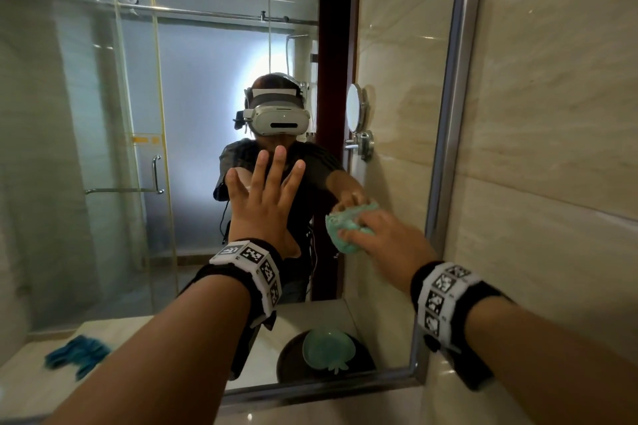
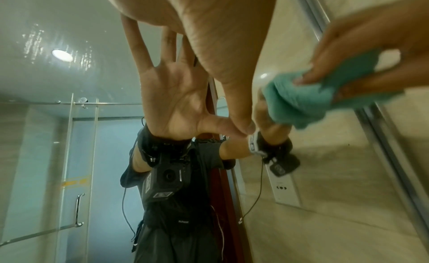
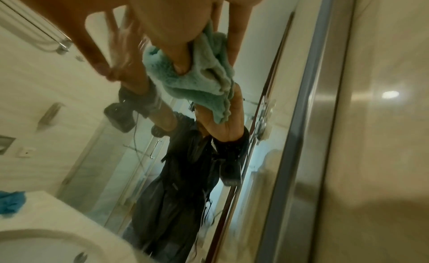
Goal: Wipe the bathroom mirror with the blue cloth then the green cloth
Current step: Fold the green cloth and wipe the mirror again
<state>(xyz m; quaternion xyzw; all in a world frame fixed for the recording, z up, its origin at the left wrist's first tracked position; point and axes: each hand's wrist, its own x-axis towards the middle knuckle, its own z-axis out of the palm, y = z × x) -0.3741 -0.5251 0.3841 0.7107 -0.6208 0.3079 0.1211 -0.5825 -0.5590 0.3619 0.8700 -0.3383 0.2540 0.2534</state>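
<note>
The bathroom mirror (image 1: 193, 86) fills the wall ahead, framed in steel (image 1: 455, 86). My right hand (image 1: 383, 235) grips the bunched green cloth (image 1: 345, 229) and presses it on the glass near the mirror's right edge; the cloth (image 3: 204, 77) wraps my fingers in the right wrist view. My left hand (image 1: 266, 190) lies flat on the glass with fingers spread and straight, left of the cloth (image 2: 308, 99). The blue cloth (image 1: 77, 354) shows only as a reflection, crumpled on the counter at the lower left.
A dark round tray with a green dish (image 1: 328, 350) is reflected at the mirror's bottom. Beige tiled wall (image 1: 552, 148) stands to the right of the frame. A washbasin (image 3: 46, 248) sits below. The glass shower door (image 1: 138, 148) appears in reflection.
</note>
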